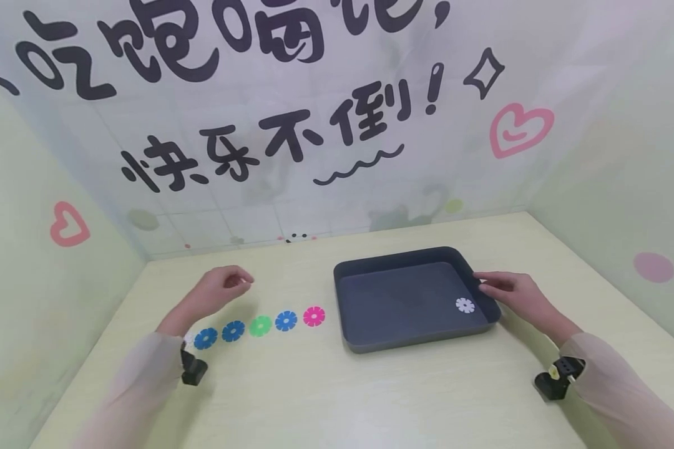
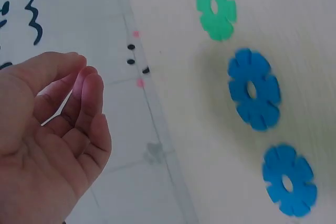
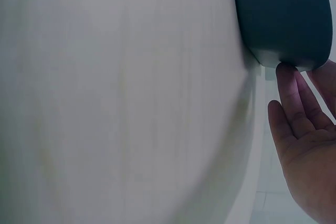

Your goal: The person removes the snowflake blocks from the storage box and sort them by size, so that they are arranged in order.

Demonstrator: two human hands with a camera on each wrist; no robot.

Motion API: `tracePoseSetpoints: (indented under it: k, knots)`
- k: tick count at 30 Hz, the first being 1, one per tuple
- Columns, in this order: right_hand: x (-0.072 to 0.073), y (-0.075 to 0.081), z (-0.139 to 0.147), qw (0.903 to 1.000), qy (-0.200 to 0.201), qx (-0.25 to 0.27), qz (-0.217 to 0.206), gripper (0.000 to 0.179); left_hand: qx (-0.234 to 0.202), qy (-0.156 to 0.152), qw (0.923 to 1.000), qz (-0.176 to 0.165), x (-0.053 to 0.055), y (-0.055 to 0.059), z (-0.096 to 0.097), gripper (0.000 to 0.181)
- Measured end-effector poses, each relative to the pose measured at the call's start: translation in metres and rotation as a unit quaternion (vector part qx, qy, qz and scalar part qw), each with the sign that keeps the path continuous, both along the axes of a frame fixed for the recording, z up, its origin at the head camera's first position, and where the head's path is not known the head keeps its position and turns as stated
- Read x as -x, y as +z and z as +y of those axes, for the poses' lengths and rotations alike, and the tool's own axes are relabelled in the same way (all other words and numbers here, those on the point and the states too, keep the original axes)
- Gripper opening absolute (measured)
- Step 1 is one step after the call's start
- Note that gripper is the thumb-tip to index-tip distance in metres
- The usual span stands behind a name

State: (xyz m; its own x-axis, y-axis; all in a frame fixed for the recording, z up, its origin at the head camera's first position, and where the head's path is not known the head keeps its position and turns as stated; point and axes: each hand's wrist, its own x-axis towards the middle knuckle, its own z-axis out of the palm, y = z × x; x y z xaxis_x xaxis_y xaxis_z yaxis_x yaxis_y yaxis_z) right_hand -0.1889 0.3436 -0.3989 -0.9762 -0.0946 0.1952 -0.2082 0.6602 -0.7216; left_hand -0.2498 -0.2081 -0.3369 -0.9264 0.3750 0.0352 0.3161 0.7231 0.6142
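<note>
My left hand (image 1: 223,288) hovers over the table behind a row of flower-shaped plastic discs, its fingers loosely curled. The left wrist view shows nothing held in that left hand (image 2: 63,119). From left to right lie a blue disc (image 1: 205,338), another blue disc (image 1: 233,330), a green disc (image 1: 260,325), a third blue disc (image 1: 286,320) and a pink disc (image 1: 314,316). My right hand (image 1: 513,293) pinches the right wall of a dark grey tray (image 1: 410,342); its fingertips are at that wall in the right wrist view. Inside the tray, near this hand, lies a white disc (image 1: 465,305).
A pale wood-look table (image 1: 292,399) runs back to a printed cloth wall (image 1: 247,206) with lettering. Side walls rise at left and right. Something white (image 1: 189,340) shows partly hidden beside the left wrist camera (image 1: 194,369).
</note>
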Motion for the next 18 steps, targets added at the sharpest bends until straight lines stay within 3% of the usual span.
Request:
tracePoseSetpoints:
  k: [11,18]
  knots:
    - [-0.001,0.0,0.0,1.0,0.003,0.006,0.001,0.039,-0.015,-0.099,0.9949,-0.006,0.004,0.013,0.103,0.012]
    - [-0.001,0.0,0.0,1.0,-0.002,0.005,-0.006,0.04,-0.025,-0.165,0.9858,-0.019,0.011,0.008,0.16,0.014]
